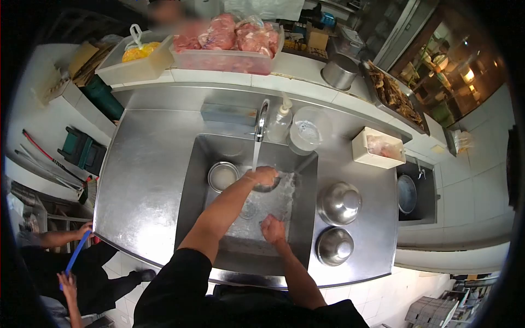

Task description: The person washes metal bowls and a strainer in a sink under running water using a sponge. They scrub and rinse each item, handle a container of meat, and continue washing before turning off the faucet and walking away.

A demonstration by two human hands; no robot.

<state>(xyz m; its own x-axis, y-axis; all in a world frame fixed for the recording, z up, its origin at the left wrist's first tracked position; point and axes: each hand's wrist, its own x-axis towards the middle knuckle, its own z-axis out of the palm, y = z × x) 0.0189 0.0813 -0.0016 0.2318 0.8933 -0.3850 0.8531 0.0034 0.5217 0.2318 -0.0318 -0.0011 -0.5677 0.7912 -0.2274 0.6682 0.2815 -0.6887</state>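
Read from the middle of the sink, a steel counter spreads furthest toward 9 o'clock; the deep sink is set into it, its floor wet and frothy; a tub of raw meat stands on the ledge at 12 o'clock; a clear plastic container sits at 1 o'clock, just beside a pump bottle; a larger domed bowl lies upside down at 3 o'clock, with a smaller domed bowl near it at 4; inside the sink, a round bowl rests toward 10 or 11 o'clock; the rinsed bowl lies at 1 o'clock, partly hidden beneath the left hand, whose fingers bend over it, though I cannot tell whether they grip; the right hand, toward 5 o'clock, has loosely curled fingers, contents unclear; the tap, at 12 o'clock, pours a thin stream beside the left hand.
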